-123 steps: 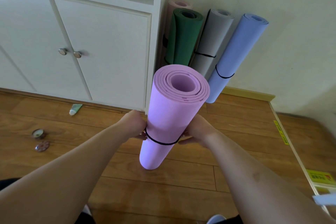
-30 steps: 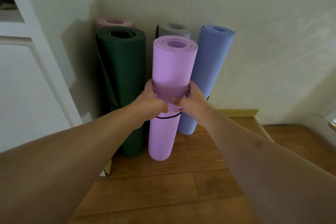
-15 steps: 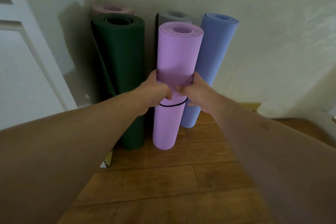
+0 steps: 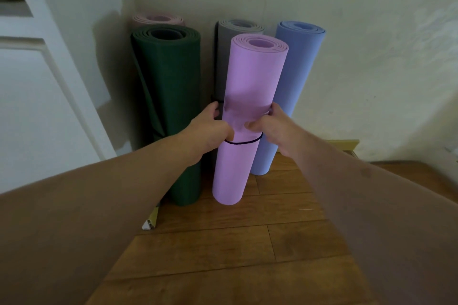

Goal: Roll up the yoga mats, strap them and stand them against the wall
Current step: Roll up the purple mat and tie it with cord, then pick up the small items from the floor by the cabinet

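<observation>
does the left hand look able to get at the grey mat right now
Probably not directly. The left hand grips the purple mat, which stands right in front of the grey mat; only the grey roll's top and left edge show, in the narrow gap beside the green mat.

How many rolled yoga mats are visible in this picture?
5: pale pink mat in the corner, green mat before it, grey mat, blue mat, purple mat held in front. Others may be hidden.
</observation>
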Available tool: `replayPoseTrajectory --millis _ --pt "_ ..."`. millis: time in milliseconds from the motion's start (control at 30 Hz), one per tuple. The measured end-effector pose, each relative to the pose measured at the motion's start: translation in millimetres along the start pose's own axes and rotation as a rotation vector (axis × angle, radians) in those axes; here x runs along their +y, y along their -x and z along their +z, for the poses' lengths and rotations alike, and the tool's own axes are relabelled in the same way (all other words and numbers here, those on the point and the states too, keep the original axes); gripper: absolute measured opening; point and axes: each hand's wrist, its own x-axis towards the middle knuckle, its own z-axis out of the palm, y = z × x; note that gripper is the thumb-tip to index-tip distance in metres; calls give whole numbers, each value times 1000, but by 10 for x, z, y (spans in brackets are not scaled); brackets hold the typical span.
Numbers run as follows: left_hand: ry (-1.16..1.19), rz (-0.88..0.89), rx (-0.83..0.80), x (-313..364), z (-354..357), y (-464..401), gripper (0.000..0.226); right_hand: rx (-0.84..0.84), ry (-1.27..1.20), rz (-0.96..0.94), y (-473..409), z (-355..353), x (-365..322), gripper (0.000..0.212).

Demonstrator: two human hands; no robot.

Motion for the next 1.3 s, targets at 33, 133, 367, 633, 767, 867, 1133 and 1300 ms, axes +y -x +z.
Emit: replayPoseTrajectory --millis 33,133,367,633,767,867,1133,1300 --pt "-2 1 0 -8 11 5 104 4 0 -1 6 -2 3 97" --pt "-2 5 0 -20 43 24 101 21 14 -2 7 -10 27 93" --pt "-11 8 -4 -79 83 39 97 98 75 114 63 -4 94 91" --pt "-82 -9 24 -138 -59 371 40 79 152 245 477 113 202 17" --pt "-76 -43 36 -198 -331 839 16 -92 216 265 980 408 19 8" --pt "-58 -85 62 -386 -665 1355 10 -234 291 207 1473 752 -203 12" --pt "-104 -223 251 -1153 -1857 3167 10 -561 421 -8 2997 2160 -657 10" --pt "-61 -318 467 -1585 -2657 4230 10 -722 486 -60 3838 3113 -829 10"
